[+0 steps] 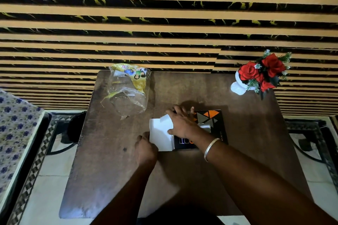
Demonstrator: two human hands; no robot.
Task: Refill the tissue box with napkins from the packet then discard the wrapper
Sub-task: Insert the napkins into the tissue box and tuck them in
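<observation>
A black tissue box (217, 126) with orange and grey triangles lies on the brown table (182, 170). White flaps or napkins (160, 133) stick out of its open left end. My right hand (182, 124) lies over the box's left end, fingers pressed on the white paper. My left hand (146, 149) grips the lower left corner of the white part. The clear plastic wrapper (128, 89), with a yellow printed top, lies crumpled and apart from both hands at the table's far left.
A white vase of red roses (259, 75) stands at the table's far right corner. A striped black and tan wall rises behind. A flowered cloth (12, 129) covers something at the left. Tiled floor surrounds the table.
</observation>
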